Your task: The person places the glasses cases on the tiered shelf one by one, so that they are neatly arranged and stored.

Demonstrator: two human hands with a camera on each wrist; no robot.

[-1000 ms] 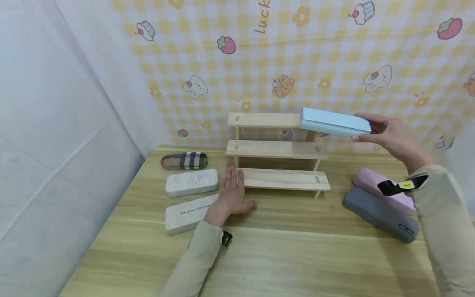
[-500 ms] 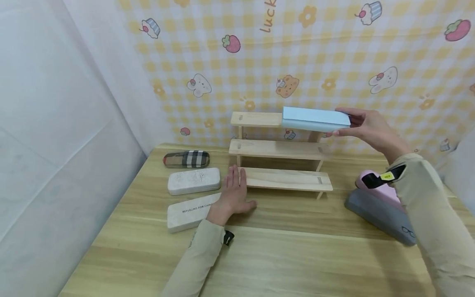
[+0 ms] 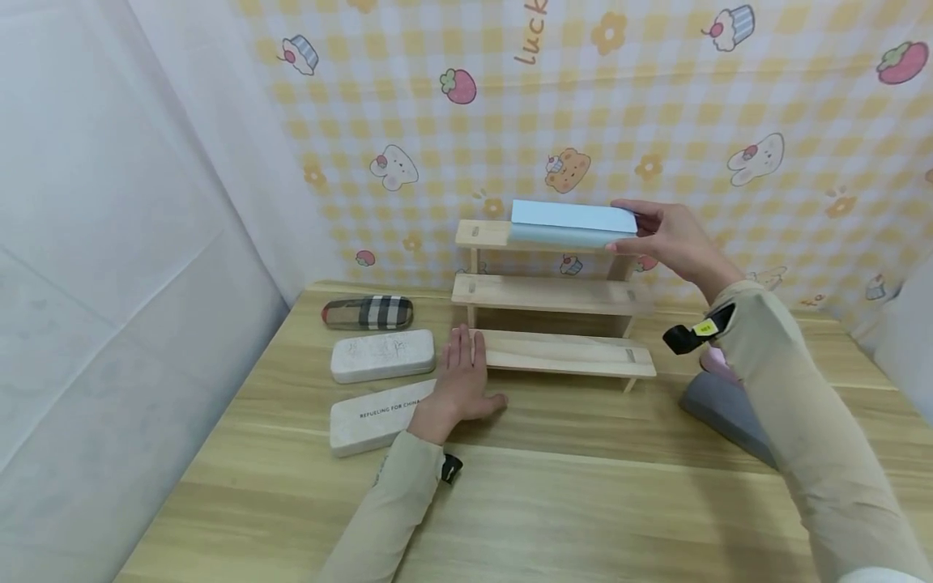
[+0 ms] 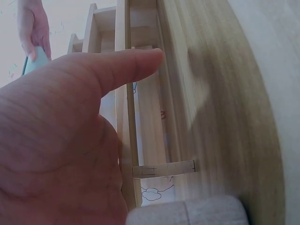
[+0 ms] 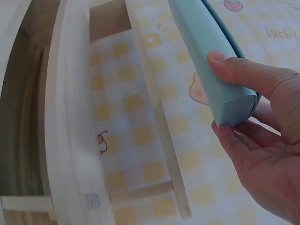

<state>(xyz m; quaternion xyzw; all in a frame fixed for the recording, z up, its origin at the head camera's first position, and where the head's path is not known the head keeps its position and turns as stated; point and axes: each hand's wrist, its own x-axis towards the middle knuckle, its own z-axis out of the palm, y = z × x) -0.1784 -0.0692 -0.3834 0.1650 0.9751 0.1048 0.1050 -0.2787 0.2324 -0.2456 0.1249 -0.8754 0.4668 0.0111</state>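
Note:
My right hand (image 3: 674,241) pinches the right end of a light blue glasses case (image 3: 564,224) between thumb and fingers. That case lies lengthwise close over the top step of a three-step wooden shelf (image 3: 568,353), overlapping it in the head view. Seen from the right wrist, the thumb presses on the near side of the blue case (image 5: 211,61) and the other fingers go under and behind it. My left hand (image 3: 461,390) has its fingers straight, resting on the left end of the lowest step, thumb spread to the right.
Left of the shelf lie a plaid case (image 3: 368,312), a white case (image 3: 382,356) and a lettered white case (image 3: 379,417), partly behind my left hand. A grey case (image 3: 729,413) and a pink case (image 3: 717,364) lie at right, partly hidden by my right sleeve. A patterned curtain (image 3: 437,146) hangs behind.
My right hand has carried the blue glasses case leftward along the top step, from beyond its right end to over its middle. My left hand has stayed on the lowest step.

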